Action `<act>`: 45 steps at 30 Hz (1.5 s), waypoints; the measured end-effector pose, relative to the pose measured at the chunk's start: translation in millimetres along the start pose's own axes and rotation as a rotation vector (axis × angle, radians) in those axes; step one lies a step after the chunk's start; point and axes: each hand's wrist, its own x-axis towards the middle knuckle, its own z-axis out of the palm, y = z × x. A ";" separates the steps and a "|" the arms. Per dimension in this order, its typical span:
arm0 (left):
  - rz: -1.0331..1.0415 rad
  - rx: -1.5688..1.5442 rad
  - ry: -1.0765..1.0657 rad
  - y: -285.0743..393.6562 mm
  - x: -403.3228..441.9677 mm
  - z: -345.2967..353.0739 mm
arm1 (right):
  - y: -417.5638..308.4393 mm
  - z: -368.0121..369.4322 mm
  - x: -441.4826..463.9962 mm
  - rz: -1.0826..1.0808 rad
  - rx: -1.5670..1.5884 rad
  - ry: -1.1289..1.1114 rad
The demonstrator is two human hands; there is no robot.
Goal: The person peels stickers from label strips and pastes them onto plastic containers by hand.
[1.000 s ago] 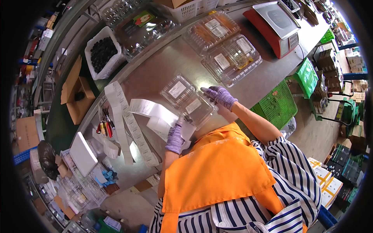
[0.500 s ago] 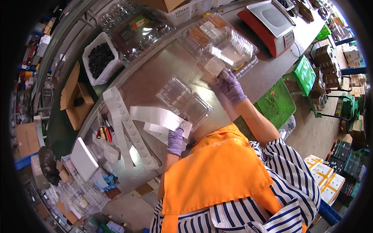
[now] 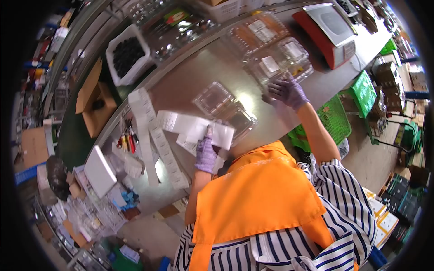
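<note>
My left hand (image 3: 206,152), in a purple knit glove, pinches a strip of white labels (image 3: 183,123) that curls leftward over the table. Just beyond the strip's right end sits an open, see-through plastic clamshell box (image 3: 239,118), both halves spread flat. My right hand (image 3: 289,92), gloved the same way, is over the near edge of a closed clamshell box (image 3: 258,72), fingers stretched and slightly blurred. A white label (image 3: 271,64) lies on that box's lid. Beside it is another labelled box (image 3: 294,49), and behind stands one with orange contents (image 3: 253,34).
A red scale (image 3: 323,34) stands at the far right of the metal table. Long label strips (image 3: 153,131), pliers-like tools (image 3: 130,137) and a white lid-like panel (image 3: 99,169) lie leftward. A white basket of dark items (image 3: 129,56) sits beyond the edge; a green crate (image 3: 334,117) is below right.
My right hand has come off the label on the clamshell lid, its fingers now spread lower right of it. The left hand still grips the label strip. The whole view has shifted slightly.
</note>
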 end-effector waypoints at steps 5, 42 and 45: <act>-0.093 -0.112 0.036 7.8 13.5 3.2 | 35.0 -2.7 -32.6 0.107 -0.654 -0.155; 0.207 0.627 0.384 20.5 4.1 -32.1 | 112.1 65.0 -25.0 -0.745 -1.986 -0.242; 0.237 0.661 0.236 7.5 0.5 -35.0 | 109.5 79.2 -28.5 -0.906 -2.049 -0.145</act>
